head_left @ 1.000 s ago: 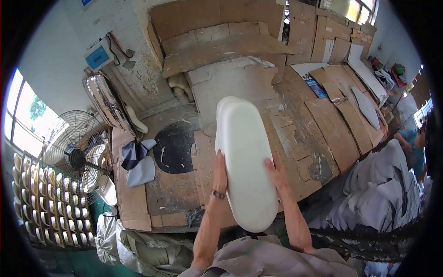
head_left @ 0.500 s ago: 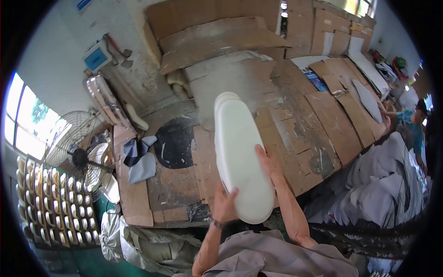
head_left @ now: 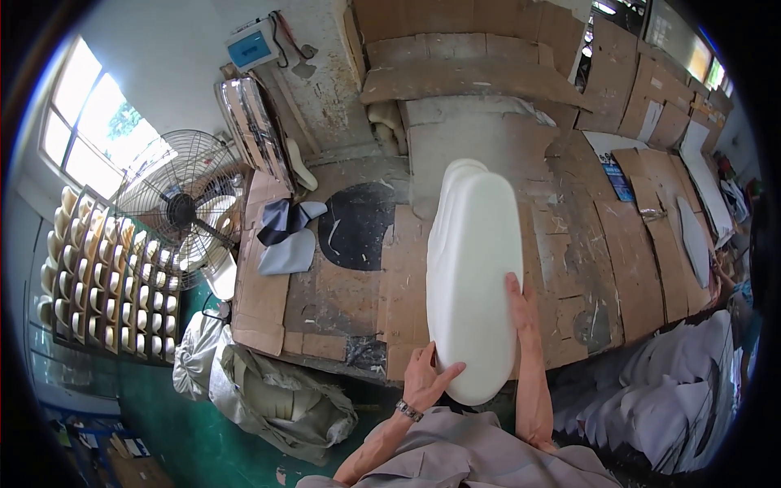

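A stack of long, rounded, cream-white pads point(head_left: 476, 285), foam-like in look, stands between my hands over the near edge of the cardboard-covered table point(head_left: 325, 305). Its layers show along the left side and at the far end. My left hand point(head_left: 425, 378) grips the near left side, with the thumb over the top pad. Along the right edge my right hand point(head_left: 523, 305) is closed on the stack, its thumb on the edge and its other fingers mostly hidden. Whether the far end rests on the table I cannot tell.
At left stand a round wire fan point(head_left: 181, 210) and a rack point(head_left: 114, 285) of cream pieces. An open sack point(head_left: 277, 407) lies below the table's left front. Grey and black fabric scraps point(head_left: 289, 250) lie beside a dark patch point(head_left: 355, 226). White sheets point(head_left: 667, 382) are piled lower right, near another person.
The view has swung left, so the table sits farther right. The stack has turned from leaning left to nearly straight ahead, showing more of its left side. Both hands keep hold of it.
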`<state>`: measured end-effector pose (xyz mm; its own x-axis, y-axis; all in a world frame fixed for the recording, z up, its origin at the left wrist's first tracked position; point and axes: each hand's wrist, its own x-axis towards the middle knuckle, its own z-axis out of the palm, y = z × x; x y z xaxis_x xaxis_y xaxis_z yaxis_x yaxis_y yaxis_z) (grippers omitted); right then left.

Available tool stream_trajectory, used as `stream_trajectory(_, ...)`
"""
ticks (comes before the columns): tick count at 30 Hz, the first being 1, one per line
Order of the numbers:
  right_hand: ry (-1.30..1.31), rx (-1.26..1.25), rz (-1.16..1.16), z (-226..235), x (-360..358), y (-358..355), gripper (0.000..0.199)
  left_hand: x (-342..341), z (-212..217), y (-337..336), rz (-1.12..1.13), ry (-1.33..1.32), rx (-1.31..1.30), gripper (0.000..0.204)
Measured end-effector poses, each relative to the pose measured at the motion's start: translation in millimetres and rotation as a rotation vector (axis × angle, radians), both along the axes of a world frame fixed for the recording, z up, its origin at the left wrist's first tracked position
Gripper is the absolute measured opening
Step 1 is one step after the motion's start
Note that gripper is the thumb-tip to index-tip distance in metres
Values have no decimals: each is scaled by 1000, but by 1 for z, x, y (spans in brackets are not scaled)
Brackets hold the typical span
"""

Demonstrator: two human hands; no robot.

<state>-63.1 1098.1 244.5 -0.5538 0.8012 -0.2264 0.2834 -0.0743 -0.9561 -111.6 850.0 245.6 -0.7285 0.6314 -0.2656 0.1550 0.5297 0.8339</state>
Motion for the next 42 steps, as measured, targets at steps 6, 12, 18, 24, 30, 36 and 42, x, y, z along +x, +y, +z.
stream_trajectory(6, 103, 44, -18, 45, -36, 23, 81, -49, -4, 25, 27, 9, 122, 67)
stream_trajectory(12, -55, 91, 45, -6, -58, 53, 84, -70, -33, 51, 116, -280, 223, 62)
stream_trajectory(18, 85, 55, -79, -107, -15, 49, 65, -61, -55, 26, 260, -221, 263, 79)
stream_trajectory(24, -235, 393, 130, -242, 74, 18, 48, -49, -71, 47, 246, -115, 226, 73)
stream_trajectory(30, -258, 96, 132, -202, 54, 2, 54, -49, -52, 28, 311, -67, 178, 86)
stream_trajectory(36, -157, 510, 216, -233, 67, 29, 54, -44, -53, 38, 289, -38, 203, 84)
stream_trajectory(42, -564, 888, 43, -207, 108, 21, 37, -37, -59, 35, 238, -8, 152, 79)
